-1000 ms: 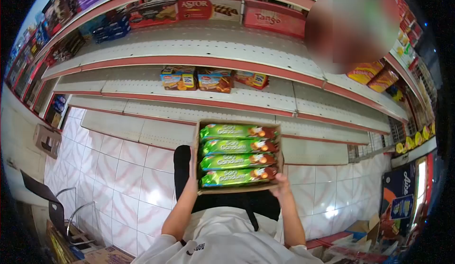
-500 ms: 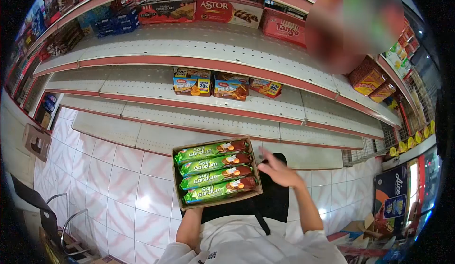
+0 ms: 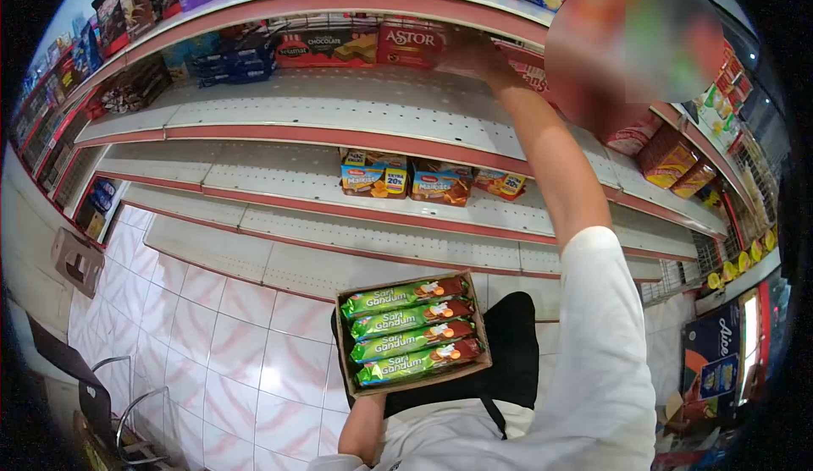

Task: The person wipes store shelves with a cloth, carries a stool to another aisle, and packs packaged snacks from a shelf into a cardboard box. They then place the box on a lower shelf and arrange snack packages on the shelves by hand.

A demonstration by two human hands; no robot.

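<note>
An open cardboard box (image 3: 413,330) of green and brown Sari Gandum biscuit packs (image 3: 412,317) rests above my lap. My left hand (image 3: 368,405) supports it from beneath at the near left side; its fingers are hidden under the cardboard. Up at the stocked shelf, my right hand (image 3: 468,53) is stretched out in front of the red Astor box (image 3: 410,46), covering its right part. Motion blur and shade hide how those fingers are set and whether they touch the box. Just right of that hand stands a red Tango box (image 3: 530,75), partly behind my forearm.
A Selamat chocolate wafer box (image 3: 326,49) and blue packets (image 3: 233,63) share the upper shelf (image 3: 339,103). Malkist boxes (image 3: 373,175) sit one level lower. At the left is a metal-framed chair (image 3: 127,386); a dark Aice box (image 3: 713,352) stands at the right.
My right hand has gone from beside the biscuit box up and forward to the upper shelf, near the Astor box. The view has shifted slightly; my left hand still holds the box.
</note>
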